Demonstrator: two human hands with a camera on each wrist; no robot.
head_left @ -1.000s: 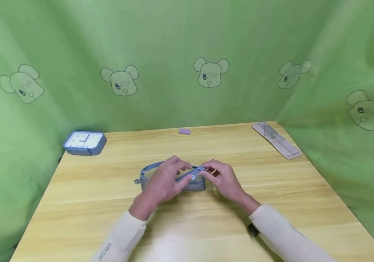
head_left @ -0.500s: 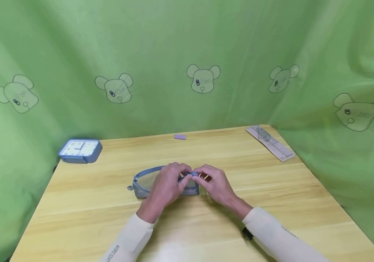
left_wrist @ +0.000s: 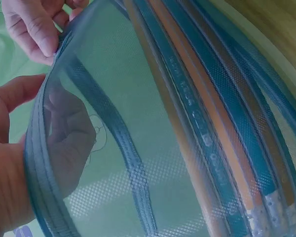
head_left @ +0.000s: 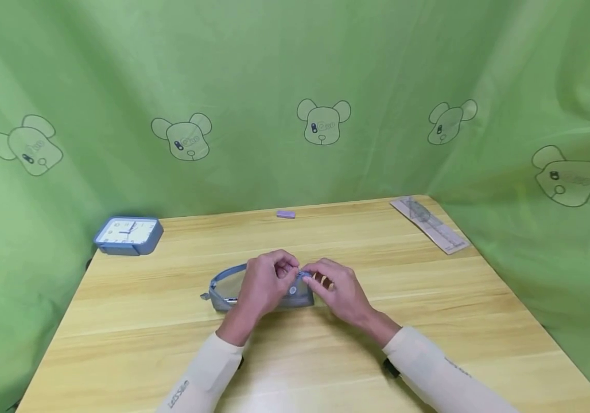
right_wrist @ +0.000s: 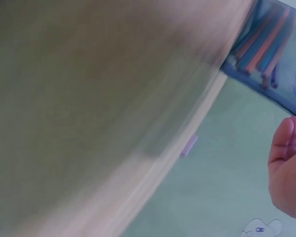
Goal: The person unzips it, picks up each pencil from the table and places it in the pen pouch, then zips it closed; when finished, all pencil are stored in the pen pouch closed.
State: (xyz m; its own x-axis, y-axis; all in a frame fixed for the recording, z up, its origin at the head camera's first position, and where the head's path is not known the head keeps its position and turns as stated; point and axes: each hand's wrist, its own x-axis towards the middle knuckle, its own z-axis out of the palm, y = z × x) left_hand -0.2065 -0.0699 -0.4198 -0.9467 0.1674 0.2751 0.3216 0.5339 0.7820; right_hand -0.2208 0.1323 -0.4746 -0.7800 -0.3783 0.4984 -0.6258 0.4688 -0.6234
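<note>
A blue mesh pencil case stands on the table in front of me, its zip gaping at the left. Several pencils show through the mesh in the left wrist view. My left hand reaches over the case, thumb and forefinger pinched together at the zip edge; the fingertips hide what exactly they pinch. My right hand pinches the case's right end by the zip. In the left wrist view, some fingers of the left hand appear through the mesh. The right wrist view shows the right hand only partly.
A blue clock lies at the table's back left. A small purple block, perhaps an eraser, is near the back edge. At the back right lies a packet of clear rulers. A green curtain surrounds the table.
My left finger and thumb, apart a second ago, have come together at the zip edge. The ring visible between the hands then is now out of sight. The head view has shifted slightly.
</note>
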